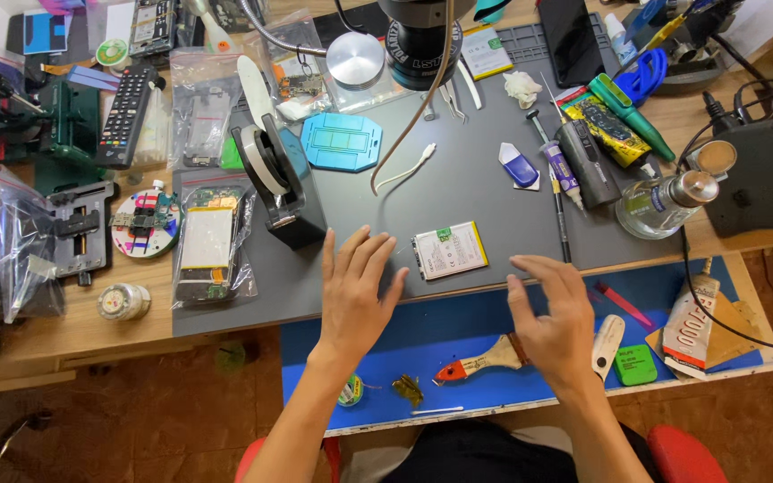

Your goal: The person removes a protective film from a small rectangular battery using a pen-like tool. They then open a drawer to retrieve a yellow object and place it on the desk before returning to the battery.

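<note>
A white phone battery [449, 250] with a green patch lies flat on the grey work mat [458, 179] near its front edge. My left hand [357, 291] rests flat on the mat just left of the battery, fingers spread, holding nothing. My right hand [555, 317] hovers over the mat's front edge and the blue drawer [458, 331] to the battery's right, fingers apart and empty. A wooden-handled brush with a red tip [480, 362] lies in the drawer beside my right hand.
A black tape dispenser [279, 183] stands left of my left hand. A blue moulded tray [340, 141], a white cable [404, 170], glue tubes, a glass bottle [664, 204] and a soldering station [767, 174] crowd the back and right. Bagged phone parts [208, 241] lie left.
</note>
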